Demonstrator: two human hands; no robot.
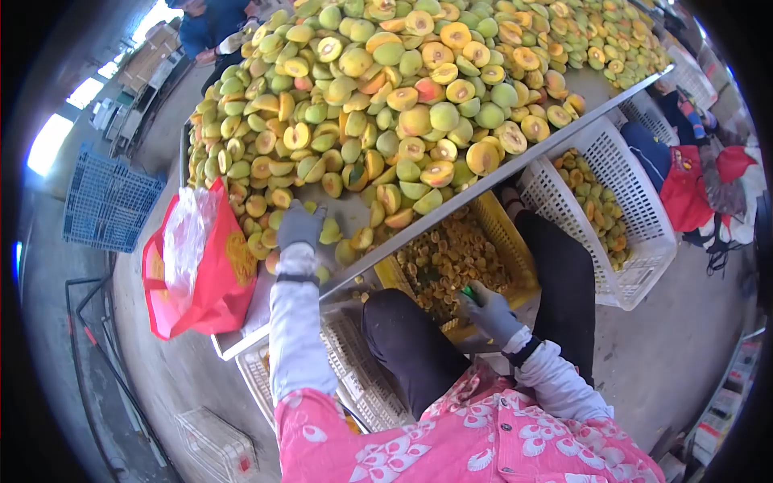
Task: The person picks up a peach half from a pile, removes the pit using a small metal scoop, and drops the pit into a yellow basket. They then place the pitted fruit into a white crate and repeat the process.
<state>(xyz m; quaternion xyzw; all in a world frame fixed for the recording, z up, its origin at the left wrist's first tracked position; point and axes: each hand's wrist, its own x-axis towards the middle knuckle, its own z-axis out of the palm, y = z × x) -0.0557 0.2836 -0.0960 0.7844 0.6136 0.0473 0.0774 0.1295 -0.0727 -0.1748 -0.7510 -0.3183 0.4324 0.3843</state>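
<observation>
- I have the left hand [302, 224] over the table [348, 211], near its left end and just inside the near edge, gloved fingers partly spread among the fruit; I cannot tell whether it has hold of one.
- I see the right hand [489, 314] past the table's near edge, by the rim of the yellow crate [518, 262], gloved fingers curled around a small green thing [469, 293].
- My fruit [386, 121], whole and halved, is heaped across the table, reaching its near edge in places.
- A red bag [229, 278] stands at the table's near left corner.
- Pits [451, 258] lie inside the yellow crate.
</observation>
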